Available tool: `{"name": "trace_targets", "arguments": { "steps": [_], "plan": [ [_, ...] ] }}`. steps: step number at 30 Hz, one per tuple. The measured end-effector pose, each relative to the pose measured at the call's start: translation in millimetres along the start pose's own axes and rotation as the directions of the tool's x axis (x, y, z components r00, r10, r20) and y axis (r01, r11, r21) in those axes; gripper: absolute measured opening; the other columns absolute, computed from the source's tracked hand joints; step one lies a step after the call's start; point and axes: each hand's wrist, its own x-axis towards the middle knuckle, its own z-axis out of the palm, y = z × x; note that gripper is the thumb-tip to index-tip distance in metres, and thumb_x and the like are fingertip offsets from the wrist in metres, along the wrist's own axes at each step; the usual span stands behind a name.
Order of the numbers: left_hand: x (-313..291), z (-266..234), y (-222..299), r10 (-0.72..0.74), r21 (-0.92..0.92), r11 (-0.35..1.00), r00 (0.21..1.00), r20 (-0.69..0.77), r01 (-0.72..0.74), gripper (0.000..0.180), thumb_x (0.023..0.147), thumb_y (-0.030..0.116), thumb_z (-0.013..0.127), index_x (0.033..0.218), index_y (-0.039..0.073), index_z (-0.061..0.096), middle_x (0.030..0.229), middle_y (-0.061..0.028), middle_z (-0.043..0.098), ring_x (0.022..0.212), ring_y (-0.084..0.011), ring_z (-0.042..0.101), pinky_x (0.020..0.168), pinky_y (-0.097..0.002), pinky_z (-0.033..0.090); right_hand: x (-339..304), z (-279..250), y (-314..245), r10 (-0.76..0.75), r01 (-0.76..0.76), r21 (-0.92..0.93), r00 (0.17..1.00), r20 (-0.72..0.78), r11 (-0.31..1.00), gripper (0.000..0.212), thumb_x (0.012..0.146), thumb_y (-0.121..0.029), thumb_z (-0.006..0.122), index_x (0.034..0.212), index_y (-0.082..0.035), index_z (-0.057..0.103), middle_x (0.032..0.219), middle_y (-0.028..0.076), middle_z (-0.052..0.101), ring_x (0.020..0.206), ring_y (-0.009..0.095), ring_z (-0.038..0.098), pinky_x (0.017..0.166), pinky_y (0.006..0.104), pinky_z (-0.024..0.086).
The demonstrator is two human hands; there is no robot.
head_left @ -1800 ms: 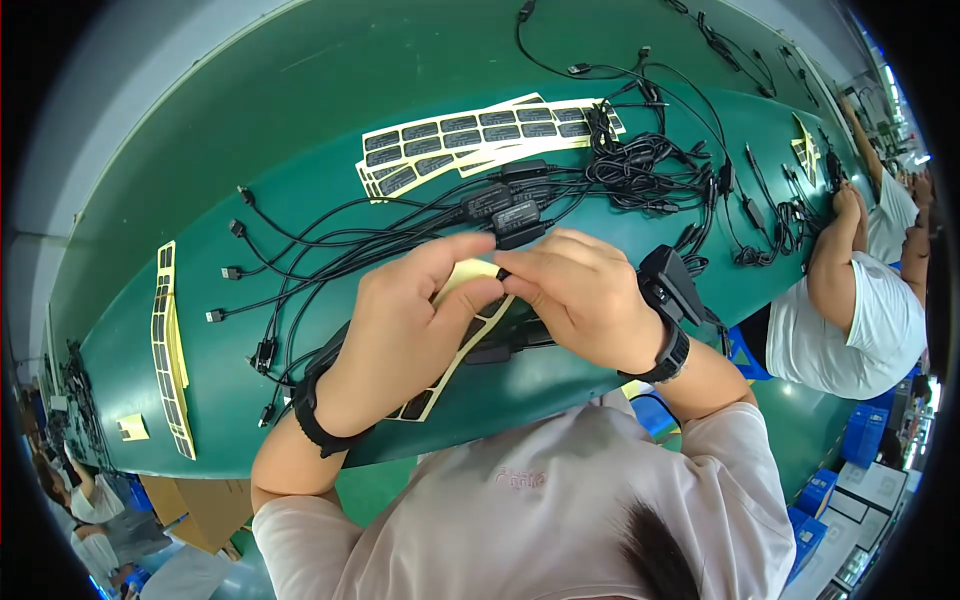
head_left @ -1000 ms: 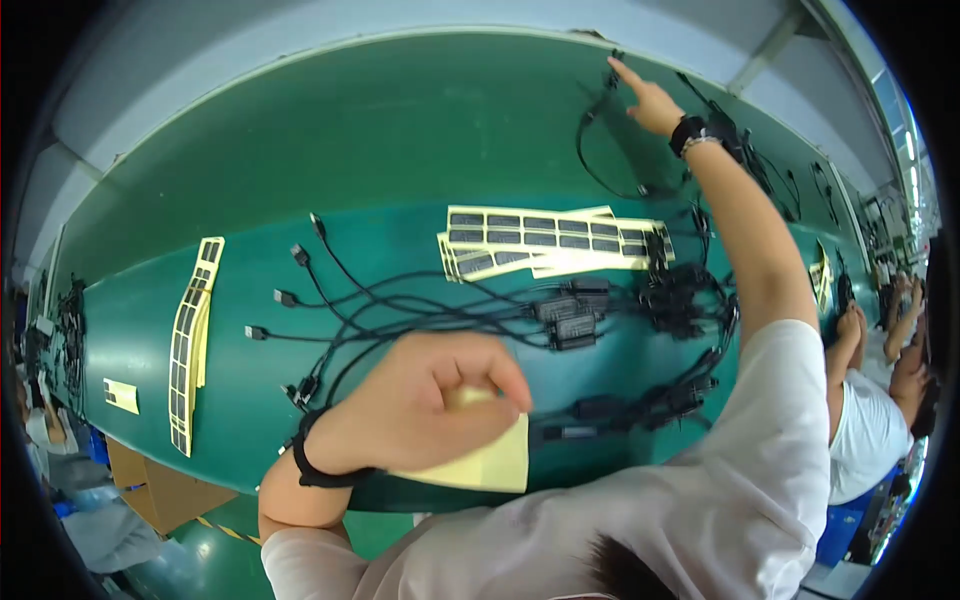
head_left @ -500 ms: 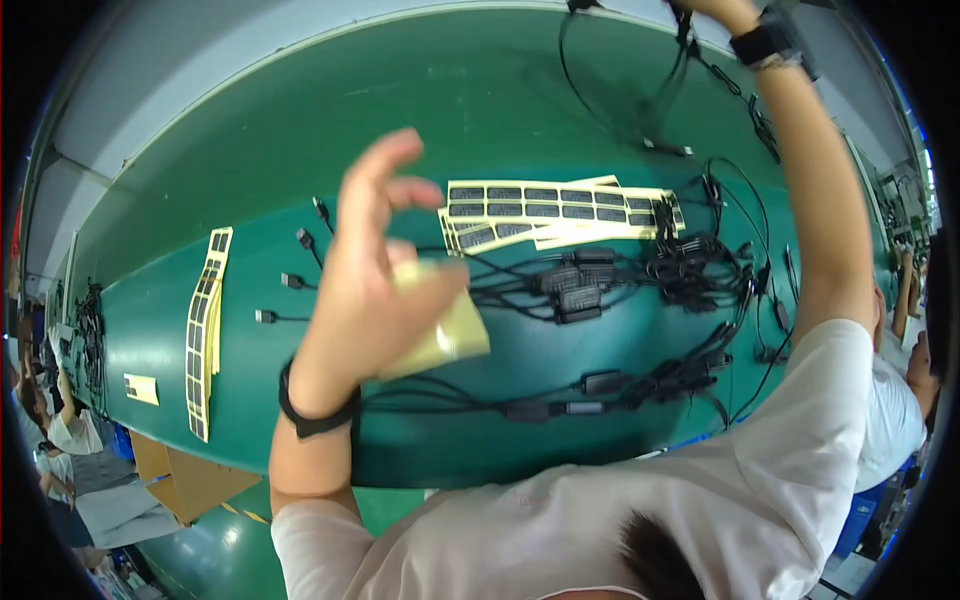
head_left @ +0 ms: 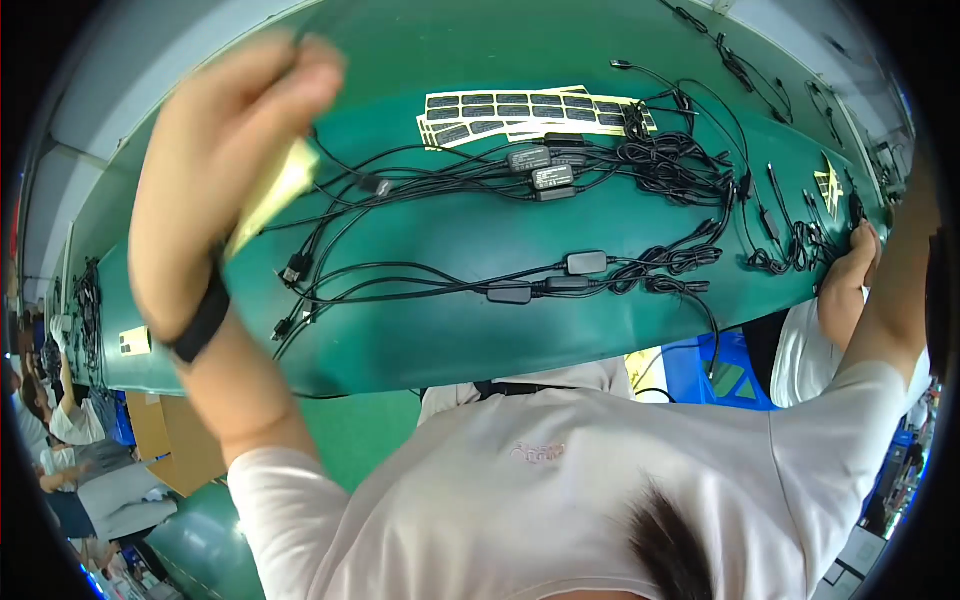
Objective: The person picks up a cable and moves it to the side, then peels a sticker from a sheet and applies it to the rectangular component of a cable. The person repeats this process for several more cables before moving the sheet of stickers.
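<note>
My left hand (head_left: 235, 130), blurred by motion, is raised over the left part of the green table, with its thumb and fingers closed together. A pale yellow label sheet (head_left: 283, 190) shows under the palm, held in the hand. Some thin dark thing rises at the fingertips, too smeared to name. Beside the hand, a black cable's plug (head_left: 376, 186) rests among other cables. My right forearm (head_left: 905, 270) reaches up along the right rim; its hand is outside the picture. Black cables with box-shaped modules (head_left: 553, 178) lie across the middle, and a second cable group (head_left: 587, 263) lies nearer me.
Yellow sheets of black labels (head_left: 515, 104) lie behind the cables. A small label piece (head_left: 134, 341) lies at the left. Another person's hand (head_left: 863, 240) is at the right with more cables. Below the table edge are a blue bin (head_left: 700, 372) and a cardboard box (head_left: 190, 450).
My left hand has swung left and up with the yellow sheet, its fingers now closed together. My right hand has left the view. The whole view has shifted, showing more of the table's right.
</note>
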Motion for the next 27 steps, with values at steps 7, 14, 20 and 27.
{"name": "trace_targets", "arguments": {
  "steps": [7,14,20,27],
  "plan": [
    [-86,64,-15,-0.208,0.644,0.736,0.836,0.508,-0.208,0.026,0.078,0.019,0.068,0.099,0.004,0.065,0.066,-0.0143,0.057,0.065,-0.0288,0.062,0.057,-0.036,0.049,-84,140,-70,-0.145,0.095,0.272,0.975,0.171,0.958,0.071,0.073,0.001,0.064,0.136,-0.025,0.044,0.068,0.003,0.056,0.053,0.023,0.048,0.052,0.0315,0.044],
    [-63,125,-2,-0.055,0.337,0.939,0.945,0.322,-0.06,0.057,0.071,0.017,0.074,0.121,0.005,0.049,0.097,-0.0148,0.055,0.067,-0.0303,0.061,0.055,-0.0343,0.05,-111,201,-89,0.151,-0.125,0.675,0.988,0.021,0.727,0.077,0.075,-0.008,0.071,0.141,-0.018,0.033,0.069,0.005,0.061,0.058,0.024,0.055,0.054,0.0339,0.044],
    [-38,183,8,0.063,0.058,0.995,0.957,0.282,-0.083,0.056,0.071,0.016,0.075,0.121,0.008,0.051,0.098,-0.0119,0.058,0.072,-0.0301,0.061,0.058,-0.0349,0.05,-99,192,-84,0.157,-0.073,0.814,0.987,-0.022,0.577,0.072,0.074,-0.01,0.072,0.139,-0.019,0.041,0.074,0.008,0.063,0.064,0.025,0.059,0.056,0.0329,0.047],
    [-39,196,-7,0.085,0.039,0.994,0.951,0.298,-0.102,0.045,0.07,0.012,0.075,0.111,0.007,0.057,0.091,-0.0082,0.06,0.074,-0.0294,0.061,0.057,-0.0345,0.049,-106,199,-86,0.094,-0.02,0.761,0.994,-0.053,0.649,0.081,0.075,-0.013,0.073,0.144,-0.014,0.03,0.079,0.01,0.065,0.063,0.026,0.06,0.059,0.0308,0.048]
  ]
}}
